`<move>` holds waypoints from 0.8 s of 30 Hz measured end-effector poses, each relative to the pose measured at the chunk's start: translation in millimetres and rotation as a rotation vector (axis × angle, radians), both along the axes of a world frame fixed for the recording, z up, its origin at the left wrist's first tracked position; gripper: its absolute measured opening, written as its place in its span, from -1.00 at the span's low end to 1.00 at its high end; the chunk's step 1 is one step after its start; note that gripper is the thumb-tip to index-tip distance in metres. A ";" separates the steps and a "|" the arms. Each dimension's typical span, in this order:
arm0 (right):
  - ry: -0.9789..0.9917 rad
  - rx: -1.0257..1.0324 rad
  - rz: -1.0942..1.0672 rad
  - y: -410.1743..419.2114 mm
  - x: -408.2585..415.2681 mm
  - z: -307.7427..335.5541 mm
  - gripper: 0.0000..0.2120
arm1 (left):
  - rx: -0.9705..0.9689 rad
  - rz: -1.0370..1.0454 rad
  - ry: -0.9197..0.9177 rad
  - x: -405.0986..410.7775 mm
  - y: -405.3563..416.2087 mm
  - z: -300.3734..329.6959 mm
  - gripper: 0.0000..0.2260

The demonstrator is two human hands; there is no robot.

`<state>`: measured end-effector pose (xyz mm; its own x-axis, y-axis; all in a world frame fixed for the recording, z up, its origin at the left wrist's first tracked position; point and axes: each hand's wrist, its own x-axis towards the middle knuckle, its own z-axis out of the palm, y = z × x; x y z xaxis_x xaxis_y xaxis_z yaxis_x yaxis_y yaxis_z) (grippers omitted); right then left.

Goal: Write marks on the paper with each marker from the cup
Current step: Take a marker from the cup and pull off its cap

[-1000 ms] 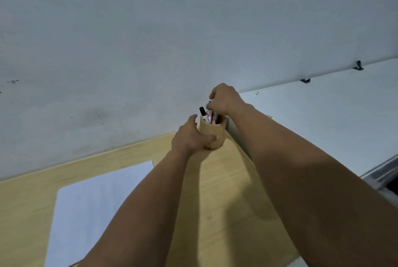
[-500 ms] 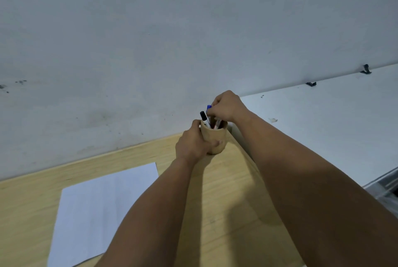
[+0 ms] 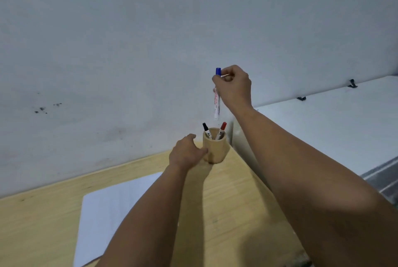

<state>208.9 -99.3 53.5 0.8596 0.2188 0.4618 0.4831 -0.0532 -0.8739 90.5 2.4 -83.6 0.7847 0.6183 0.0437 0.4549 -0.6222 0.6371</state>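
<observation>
Now the blue-capped marker (image 3: 217, 103) hangs upright in the air, cap up, straight above the wooden cup (image 3: 213, 148) and clear of its rim. My right hand (image 3: 233, 85) pinches it near the cap between thumb and fingertips, the white barrel with its red print dangling below my fingers. Below it, the cup stands at the far right corner of the worktop (image 3: 232, 213), close to the wall (image 3: 172, 29). Two markers are in the cup: a black-capped marker (image 3: 207, 130) leaning left and a red-capped marker (image 3: 221, 130) leaning right, their caps apart above the rim. My left hand (image 3: 186, 153) rests on the left side of the cup, fingers curled loosely against its wall, thumb raised near the rim; it touches the cup but I cannot tell how firmly it grips.

Nearer to me and to the left, the white sheet of paper (image 3: 112, 215) lies flat on the pale wood, its right part hidden under my left forearm. No marks show on the part I can see. The grey wall carries a few dark specks (image 3: 43, 109) on its left part. To the right of the worktop runs a white surface (image 3: 333, 120) with two small dark clips (image 3: 301, 98) along its far edge.
</observation>
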 end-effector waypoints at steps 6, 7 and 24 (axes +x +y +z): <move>0.244 -0.172 0.389 10.4 -64.8 -12.6 -0.86 | 0.094 0.159 -0.200 -75.8 23.8 52.8 -0.61; 0.272 -0.215 0.441 12.0 -80.3 -19.3 -0.86 | 0.097 0.186 -0.237 -90.8 28.2 59.4 -0.63; 0.419 -0.334 1.044 88.0 -263.3 -65.8 -0.82 | -0.237 0.258 -0.232 -298.2 90.6 69.6 -0.49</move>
<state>-54.4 -11.4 -12.3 0.2625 0.9645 -0.0287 0.1059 -0.0584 -0.9927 -207.8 93.0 -14.0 0.5886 0.8077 0.0337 0.4040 -0.3300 0.8532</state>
